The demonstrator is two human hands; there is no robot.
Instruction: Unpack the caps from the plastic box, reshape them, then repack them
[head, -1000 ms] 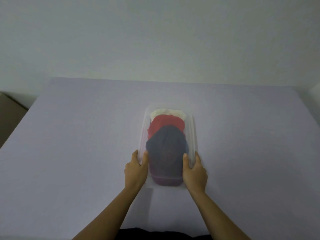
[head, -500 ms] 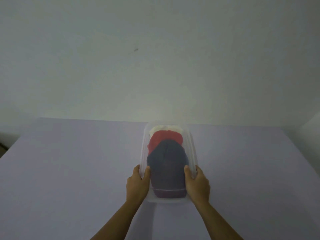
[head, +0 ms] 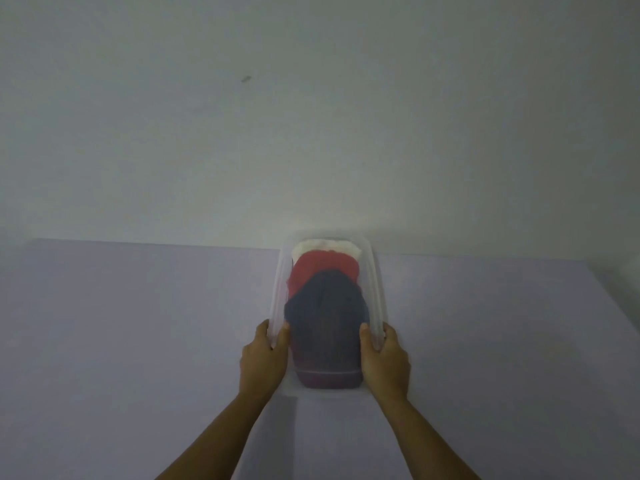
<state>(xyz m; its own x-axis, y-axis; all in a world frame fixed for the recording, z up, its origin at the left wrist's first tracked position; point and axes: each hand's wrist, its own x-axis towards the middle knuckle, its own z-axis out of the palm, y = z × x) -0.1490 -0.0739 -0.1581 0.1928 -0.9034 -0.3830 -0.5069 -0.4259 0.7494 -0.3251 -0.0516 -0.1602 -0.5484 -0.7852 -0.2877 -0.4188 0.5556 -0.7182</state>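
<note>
The clear plastic box [head: 376, 289] sits just below the middle of the view, at about 6 o'clock from centre, with its long axis running from 6 to 12 o'clock over the pale purple table [head: 138, 323]. Three caps are nested inside it. A dark blue cap [head: 325, 317] fills the 6 o'clock end, a red cap [head: 322, 268] shows behind it, and a white cap [head: 325, 244] is pressed against the wall at the 12 o'clock end. The box's far end overlaps the table's back edge in the view; whether its base rests on the table cannot be told. The left hand [head: 264, 362] grips the box's side at about 8 o'clock, thumb hooked over the rim inside and fingers wrapped round the outer wall. The right hand [head: 384, 362] does the same at about 4 o'clock, its thumb lying just beside the blue cap. Both forearms reach in from 6 o'clock. A grey shadow lies on the table below the box. Behind the table a plain pale wall [head: 311, 116] fills the upper half, with a small dark mark [head: 246, 79] at about 11 o'clock.
</note>
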